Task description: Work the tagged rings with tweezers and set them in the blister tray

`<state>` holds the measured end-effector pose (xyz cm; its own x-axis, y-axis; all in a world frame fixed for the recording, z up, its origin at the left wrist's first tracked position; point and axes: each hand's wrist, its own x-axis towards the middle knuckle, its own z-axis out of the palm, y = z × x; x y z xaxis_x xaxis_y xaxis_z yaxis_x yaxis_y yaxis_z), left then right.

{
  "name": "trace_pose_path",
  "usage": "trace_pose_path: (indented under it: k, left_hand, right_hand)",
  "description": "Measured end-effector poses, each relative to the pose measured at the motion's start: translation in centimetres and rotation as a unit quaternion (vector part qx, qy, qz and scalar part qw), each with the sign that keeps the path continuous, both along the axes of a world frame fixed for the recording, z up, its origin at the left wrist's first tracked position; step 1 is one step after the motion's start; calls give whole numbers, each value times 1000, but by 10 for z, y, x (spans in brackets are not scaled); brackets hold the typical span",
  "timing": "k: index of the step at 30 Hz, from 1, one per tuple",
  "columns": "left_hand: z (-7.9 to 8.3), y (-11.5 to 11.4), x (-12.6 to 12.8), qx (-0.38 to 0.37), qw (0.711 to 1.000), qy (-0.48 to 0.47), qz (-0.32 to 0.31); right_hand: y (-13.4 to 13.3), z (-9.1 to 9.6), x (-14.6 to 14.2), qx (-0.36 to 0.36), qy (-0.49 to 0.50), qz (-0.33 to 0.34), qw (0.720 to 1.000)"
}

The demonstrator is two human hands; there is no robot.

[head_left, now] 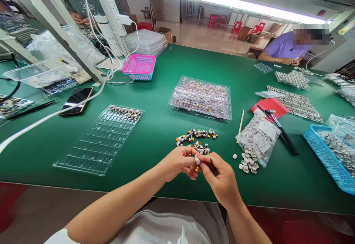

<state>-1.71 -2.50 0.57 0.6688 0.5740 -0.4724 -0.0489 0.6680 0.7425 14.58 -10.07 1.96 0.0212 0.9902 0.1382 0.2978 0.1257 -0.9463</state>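
My left hand and my right hand meet near the table's front edge. Between their fingertips is a small beige earbud-like part with a gold tab on its lower side. Both hands are closed on it. Something dark shows between the fingers of my right hand, too hidden to name. Just beyond my fingers lies a loose group of similar beige parts with gold tabs. To the right, small beige caps spill beside a clear plastic bag full of them.
A clear tray at left holds several beige parts at its far end. Stacked filled trays lie ahead. A phone, white cable, pink basket, wooden stick, hammer and blue basket surround them. Two people sit across.
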Motion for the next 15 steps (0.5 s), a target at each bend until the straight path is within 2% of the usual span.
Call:
trace_pose_path:
  k: [5,15]
  left_hand:
    - [0,3,-4,-20,999,1,-49]
    - [2,2,-4,-45,990,30,-133]
  right_hand:
    - [-1,2,4,9,-23,32,999]
    - [2,9,11,-94,-58,116,987]
